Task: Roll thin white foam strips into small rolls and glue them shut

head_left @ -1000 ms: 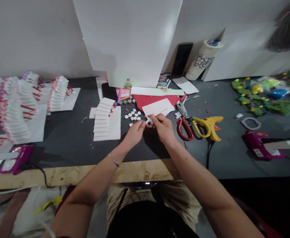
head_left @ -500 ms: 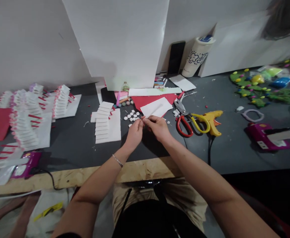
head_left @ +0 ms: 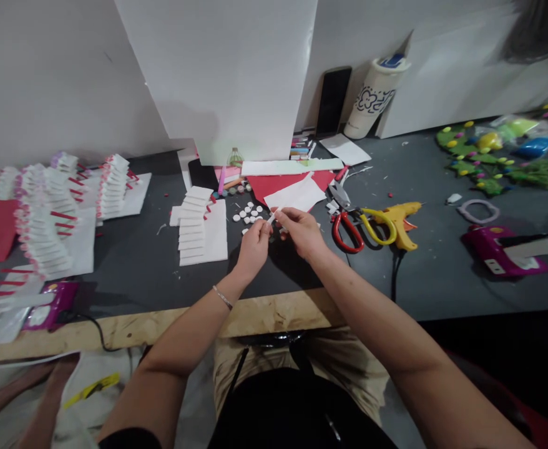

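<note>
Grip: left hand [head_left: 254, 248] and right hand [head_left: 302, 232] meet nearly tip to tip, thumbs and fingers pinching a thin narrow white strip [head_left: 271, 218] above the worktop.
Dark grey flat worktop [head_left: 136, 274]: spreads under the grip and off to both sides; its pale wooden front edge [head_left: 274, 312] runs on the wearer's side, beneath the forearms, which have room to draw back.
Tall white upright board [head_left: 227, 68]: beyond the grip, bounding forward reach.
Stepped stack of thin white slabs [head_left: 192, 227]: left of the grip, well apart, with dark surface showing between; it looks light and easily dented if knocked.
Metal snips with red and yellow handles [head_left: 341, 195]: near the grip on its right, limiting sideways swing.
Strip: probably very light, bendable and quick to crease, so best taken gently near its ends; material cannot be told.
Small round white discs [head_left: 254, 212]: just beyond and left of the grip, loose, likely to scatter if brushed.
</note>
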Action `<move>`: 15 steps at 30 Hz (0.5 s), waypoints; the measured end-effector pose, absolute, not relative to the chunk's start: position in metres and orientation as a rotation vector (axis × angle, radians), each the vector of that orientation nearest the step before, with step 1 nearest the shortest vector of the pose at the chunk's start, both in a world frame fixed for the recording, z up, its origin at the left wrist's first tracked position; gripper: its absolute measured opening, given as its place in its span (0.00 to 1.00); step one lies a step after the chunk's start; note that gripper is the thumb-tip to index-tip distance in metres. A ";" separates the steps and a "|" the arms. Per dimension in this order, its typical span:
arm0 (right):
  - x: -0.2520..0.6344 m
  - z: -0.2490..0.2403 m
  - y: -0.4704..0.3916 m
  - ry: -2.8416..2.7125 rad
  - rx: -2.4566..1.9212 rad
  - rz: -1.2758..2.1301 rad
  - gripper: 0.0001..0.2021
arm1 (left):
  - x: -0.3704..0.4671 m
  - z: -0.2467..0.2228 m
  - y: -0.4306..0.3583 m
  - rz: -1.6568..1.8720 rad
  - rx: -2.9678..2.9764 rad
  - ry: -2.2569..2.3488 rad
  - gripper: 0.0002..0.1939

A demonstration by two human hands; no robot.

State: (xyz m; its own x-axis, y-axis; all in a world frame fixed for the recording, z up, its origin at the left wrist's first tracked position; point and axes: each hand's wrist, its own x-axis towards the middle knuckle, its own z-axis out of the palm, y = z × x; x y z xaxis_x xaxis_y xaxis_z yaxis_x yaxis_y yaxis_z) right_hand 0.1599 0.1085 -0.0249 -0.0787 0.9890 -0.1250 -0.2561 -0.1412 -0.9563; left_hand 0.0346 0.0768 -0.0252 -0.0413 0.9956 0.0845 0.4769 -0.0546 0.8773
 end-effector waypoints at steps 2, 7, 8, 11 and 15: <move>0.159 -0.027 0.108 -1.039 -1.065 1.493 0.20 | 0.035 -0.027 0.077 1.057 1.582 1.547 0.14; 0.165 -0.027 0.110 -1.050 -1.076 1.511 0.22 | 0.028 -0.026 0.072 1.008 1.569 1.474 0.16; 0.167 -0.026 0.111 -1.016 -1.074 1.540 0.23 | 0.026 -0.024 0.071 1.029 1.580 1.474 0.15; 0.171 -0.021 0.111 -0.911 -1.046 1.648 0.25 | 0.020 -0.022 0.069 1.198 1.668 1.460 0.09; 0.171 -0.018 0.108 -0.885 -1.019 1.721 0.25 | 0.020 -0.020 0.067 1.317 1.876 1.431 0.07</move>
